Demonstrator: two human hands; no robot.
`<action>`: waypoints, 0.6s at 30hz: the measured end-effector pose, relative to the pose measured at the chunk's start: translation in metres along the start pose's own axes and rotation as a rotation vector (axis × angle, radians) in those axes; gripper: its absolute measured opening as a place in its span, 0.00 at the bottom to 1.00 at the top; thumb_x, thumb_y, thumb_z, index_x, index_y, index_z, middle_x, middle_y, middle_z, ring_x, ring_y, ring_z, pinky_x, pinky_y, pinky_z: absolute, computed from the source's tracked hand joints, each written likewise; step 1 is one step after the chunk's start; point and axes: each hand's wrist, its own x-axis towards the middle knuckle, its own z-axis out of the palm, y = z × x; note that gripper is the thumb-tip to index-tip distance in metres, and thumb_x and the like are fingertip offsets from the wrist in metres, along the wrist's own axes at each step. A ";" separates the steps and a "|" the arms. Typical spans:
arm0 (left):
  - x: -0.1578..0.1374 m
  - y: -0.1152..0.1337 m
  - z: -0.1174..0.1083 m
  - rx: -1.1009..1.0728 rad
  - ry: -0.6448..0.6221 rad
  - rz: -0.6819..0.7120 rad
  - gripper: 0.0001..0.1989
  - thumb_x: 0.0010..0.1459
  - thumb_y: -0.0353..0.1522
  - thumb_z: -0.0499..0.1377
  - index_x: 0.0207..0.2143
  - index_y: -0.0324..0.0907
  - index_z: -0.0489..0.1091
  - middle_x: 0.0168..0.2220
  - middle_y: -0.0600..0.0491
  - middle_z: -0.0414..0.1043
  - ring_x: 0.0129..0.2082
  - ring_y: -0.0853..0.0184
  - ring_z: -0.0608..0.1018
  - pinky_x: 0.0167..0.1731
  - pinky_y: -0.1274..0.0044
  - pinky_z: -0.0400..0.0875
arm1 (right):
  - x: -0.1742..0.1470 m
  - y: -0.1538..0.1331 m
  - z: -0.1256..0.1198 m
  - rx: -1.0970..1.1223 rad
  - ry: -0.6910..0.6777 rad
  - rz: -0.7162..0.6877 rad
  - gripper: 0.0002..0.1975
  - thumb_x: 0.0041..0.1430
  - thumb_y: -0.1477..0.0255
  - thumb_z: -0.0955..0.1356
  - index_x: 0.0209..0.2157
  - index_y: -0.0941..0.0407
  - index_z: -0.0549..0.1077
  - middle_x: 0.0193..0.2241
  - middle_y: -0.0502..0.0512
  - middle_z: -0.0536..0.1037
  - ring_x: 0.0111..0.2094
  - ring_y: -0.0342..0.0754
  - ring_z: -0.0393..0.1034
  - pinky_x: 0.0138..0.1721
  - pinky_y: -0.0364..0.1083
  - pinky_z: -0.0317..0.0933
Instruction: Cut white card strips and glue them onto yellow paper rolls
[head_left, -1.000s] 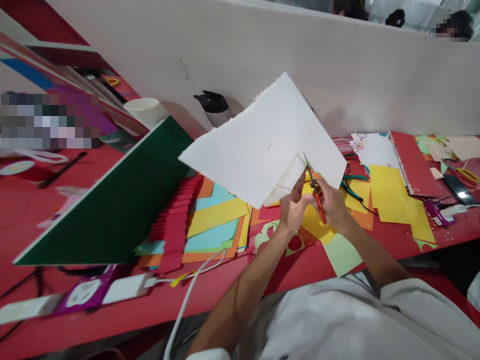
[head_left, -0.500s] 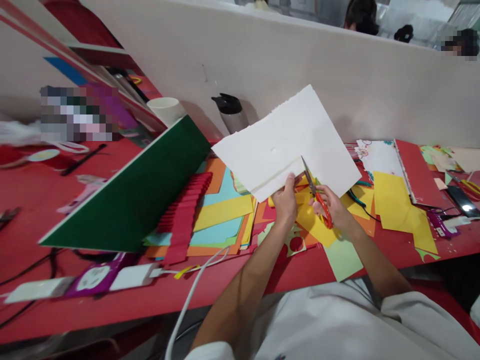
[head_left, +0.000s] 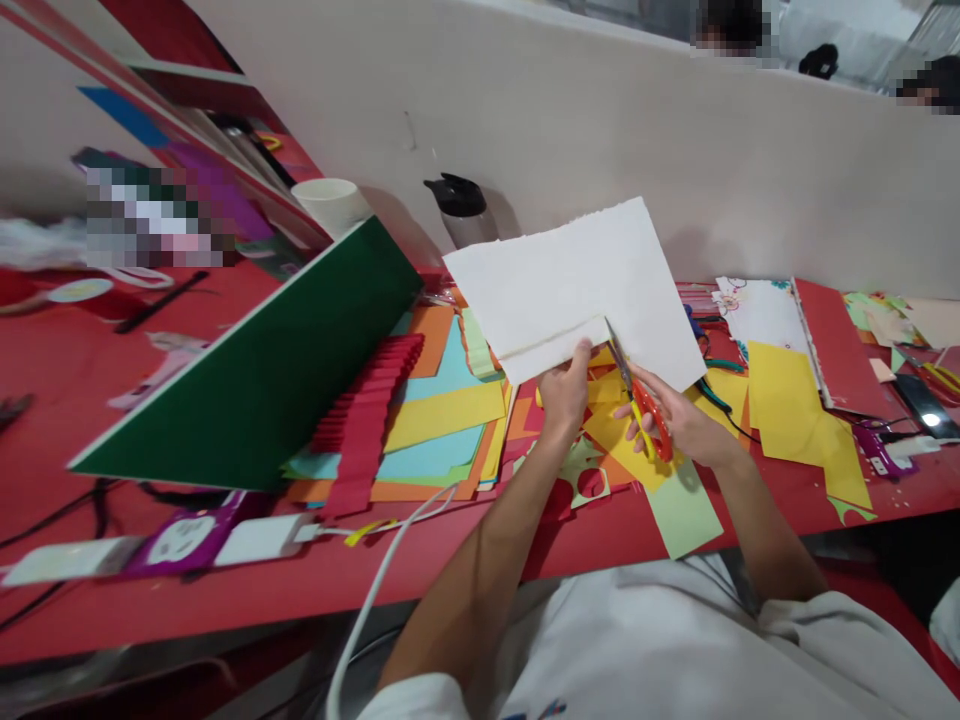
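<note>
A large white sheet of paper (head_left: 570, 270) is held up in front of me, tilted, above the red table. My left hand (head_left: 566, 388) pinches its lower edge, thumb on top, beside a partly cut strip. In my right hand (head_left: 679, 415) is a pair of scissors (head_left: 651, 412) with red and yellow handles. Its blades point up and away and sit at the paper, at the end of the cut line. The fingers of my right hand are in and around the handles. Yellow paper pieces (head_left: 611, 425) lie beneath both hands.
To the left, a green board (head_left: 262, 370) leans at a slant beside pleated red paper (head_left: 367, 405). A bottle (head_left: 465, 215) and a white cup (head_left: 326, 205) stand by the partition. A white cable (head_left: 375, 590) crosses the front edge. A red notebook (head_left: 840, 345) lies at right.
The white sheet has tilted, its far corner dropping and shifting right. The scissors' handles have spread wider, showing more of the yellow one. Both hands keep their hold.
</note>
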 end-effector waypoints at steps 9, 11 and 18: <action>0.008 -0.004 0.005 -0.079 0.075 0.000 0.16 0.57 0.44 0.68 0.38 0.40 0.80 0.41 0.45 0.86 0.47 0.52 0.87 0.51 0.63 0.82 | 0.010 0.019 -0.002 -0.004 0.071 -0.114 0.40 0.58 0.61 0.75 0.69 0.48 0.62 0.41 0.55 0.78 0.33 0.47 0.71 0.34 0.47 0.71; 0.008 -0.001 0.007 -0.124 0.062 0.002 0.17 0.56 0.44 0.68 0.39 0.40 0.80 0.41 0.44 0.86 0.46 0.52 0.87 0.49 0.64 0.83 | 0.014 0.027 -0.002 -0.020 0.062 -0.126 0.42 0.58 0.61 0.75 0.70 0.47 0.60 0.41 0.55 0.78 0.34 0.48 0.71 0.33 0.47 0.70; 0.008 0.004 0.007 -0.166 0.080 0.006 0.18 0.54 0.44 0.70 0.37 0.38 0.79 0.37 0.43 0.85 0.42 0.52 0.88 0.49 0.63 0.84 | 0.016 0.030 -0.005 -0.005 0.026 -0.155 0.46 0.56 0.54 0.76 0.71 0.47 0.59 0.45 0.58 0.77 0.31 0.45 0.70 0.33 0.47 0.70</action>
